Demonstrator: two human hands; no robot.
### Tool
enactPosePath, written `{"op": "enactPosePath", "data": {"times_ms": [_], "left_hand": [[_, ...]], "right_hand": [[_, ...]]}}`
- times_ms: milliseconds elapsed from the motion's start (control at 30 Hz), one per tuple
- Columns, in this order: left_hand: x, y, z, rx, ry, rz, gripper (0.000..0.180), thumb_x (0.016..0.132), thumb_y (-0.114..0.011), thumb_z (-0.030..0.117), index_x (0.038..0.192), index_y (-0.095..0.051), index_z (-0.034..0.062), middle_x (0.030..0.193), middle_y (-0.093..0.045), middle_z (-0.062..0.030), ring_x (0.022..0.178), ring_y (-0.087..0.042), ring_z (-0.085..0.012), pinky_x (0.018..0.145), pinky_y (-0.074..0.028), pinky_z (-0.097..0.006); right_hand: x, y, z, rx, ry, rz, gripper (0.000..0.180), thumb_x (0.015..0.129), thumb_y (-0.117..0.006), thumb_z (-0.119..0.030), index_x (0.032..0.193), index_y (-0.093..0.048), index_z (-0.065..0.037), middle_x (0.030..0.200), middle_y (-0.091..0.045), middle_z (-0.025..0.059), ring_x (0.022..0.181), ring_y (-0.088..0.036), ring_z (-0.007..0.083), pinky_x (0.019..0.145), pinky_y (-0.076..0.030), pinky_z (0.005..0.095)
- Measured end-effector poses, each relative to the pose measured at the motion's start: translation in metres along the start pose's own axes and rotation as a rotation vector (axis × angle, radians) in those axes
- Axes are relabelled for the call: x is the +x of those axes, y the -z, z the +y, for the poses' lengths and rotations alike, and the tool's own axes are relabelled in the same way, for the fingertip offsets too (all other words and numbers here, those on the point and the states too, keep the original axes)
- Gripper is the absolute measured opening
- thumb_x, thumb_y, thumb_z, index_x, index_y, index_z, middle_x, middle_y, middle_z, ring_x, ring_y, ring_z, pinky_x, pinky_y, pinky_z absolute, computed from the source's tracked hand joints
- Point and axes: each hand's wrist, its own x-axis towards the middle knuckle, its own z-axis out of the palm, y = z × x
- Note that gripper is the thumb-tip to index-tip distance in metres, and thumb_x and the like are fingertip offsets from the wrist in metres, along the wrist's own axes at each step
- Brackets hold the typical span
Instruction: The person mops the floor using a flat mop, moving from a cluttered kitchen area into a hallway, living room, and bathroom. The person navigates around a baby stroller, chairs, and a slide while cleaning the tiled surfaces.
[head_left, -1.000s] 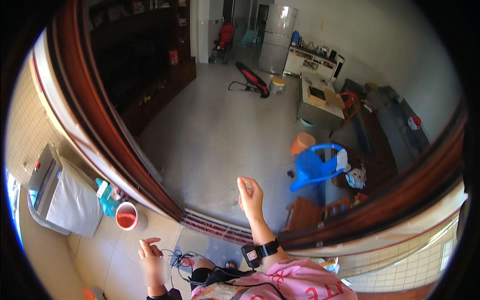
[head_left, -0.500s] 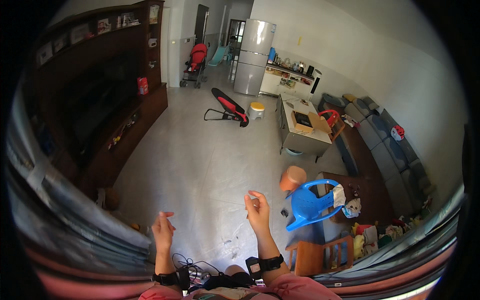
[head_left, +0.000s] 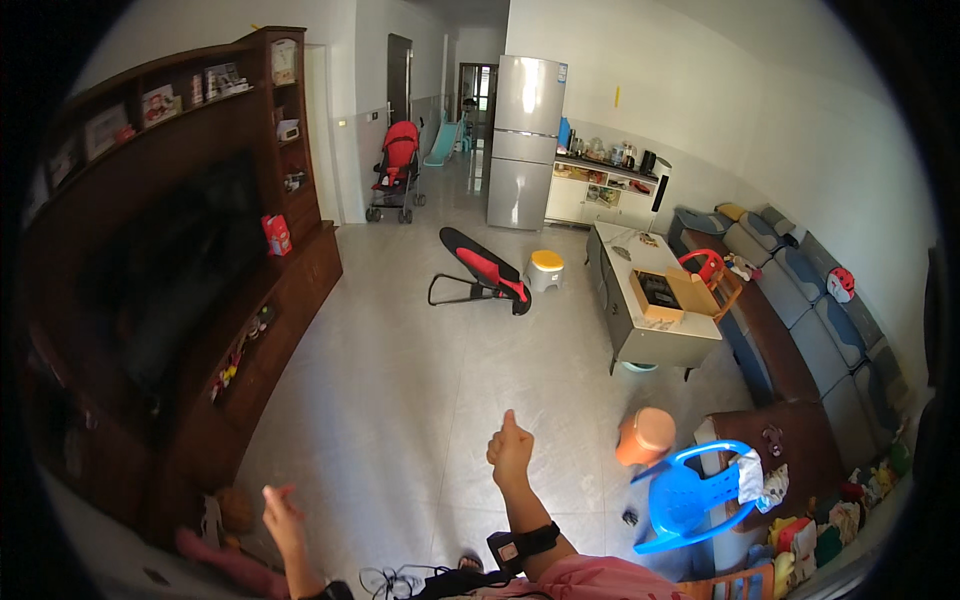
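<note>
My left hand (head_left: 283, 512) is raised above the floor at the lower left. Its fingers are partly stretched out, and I see nothing in it. My right hand (head_left: 511, 452) is held up near the lower middle, fingers curled in and one digit pointing up, with no object showing. A black strap with a small box-shaped device (head_left: 522, 545) sits around my right wrist. Neither hand touches anything. Right of my right hand stand an orange stool (head_left: 647, 436) and a blue plastic chair (head_left: 690, 500). Black cables (head_left: 392, 580) hang near my body.
A black-and-red baby bouncer (head_left: 480, 268) and a grey stool with a yellow top (head_left: 546, 268) stand ahead on the tiled floor. A dark wooden TV cabinet (head_left: 300, 270) lines the left. On the right are a low table (head_left: 665, 348) and a sofa (head_left: 800, 320). A red stroller (head_left: 400, 165) stands farther back.
The view has shifted, so the room sits lower in the picture. My left hand has moved left and down; the fingers of my right hand have curled in more.
</note>
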Motion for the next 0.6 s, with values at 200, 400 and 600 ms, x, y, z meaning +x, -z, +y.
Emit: {"op": "enactPosePath", "data": {"times_ms": [200, 400, 600], "left_hand": [[0.111, 0.022, -0.04, 0.08, 0.302, 0.352, 0.062, 0.086, -0.039, 0.058, 0.089, -0.06, 0.0005, 0.056, -0.038, 0.0013, 0.045, -0.032, -0.0073, 0.042, -0.029, -0.024], [0.296, -0.049, -0.066, -0.036, 0.127, 0.637, 0.062, 0.087, -0.038, 0.056, 0.098, -0.06, -0.0016, 0.084, -0.058, -0.0092, 0.056, -0.046, -0.0144, 0.055, -0.038, -0.027], [0.491, -0.313, -0.027, 0.136, -0.052, 0.088, 0.048, 0.092, -0.036, 0.045, 0.102, -0.059, 0.0045, 0.075, -0.053, -0.0015, 0.064, -0.05, -0.0117, 0.056, -0.045, -0.029]], "right_hand": [[0.161, -0.098, 0.042, -0.049, -0.053, -0.144, 0.049, 0.091, -0.048, -0.033, 0.052, -0.024, -0.017, 0.042, -0.024, -0.0056, 0.033, -0.019, 0.005, 0.032, -0.013, 0.0237], [0.335, -0.182, 0.079, -0.052, 0.055, -0.092, 0.051, 0.091, -0.047, -0.034, 0.052, -0.02, -0.017, 0.041, -0.022, -0.0051, 0.032, -0.019, 0.0056, 0.03, -0.014, 0.0238], [0.501, -0.261, 0.094, -0.064, 0.15, -0.034, 0.05, 0.092, -0.044, -0.036, 0.051, -0.023, -0.017, 0.039, -0.024, -0.0043, 0.031, -0.02, 0.0056, 0.03, -0.014, 0.0245]]}}
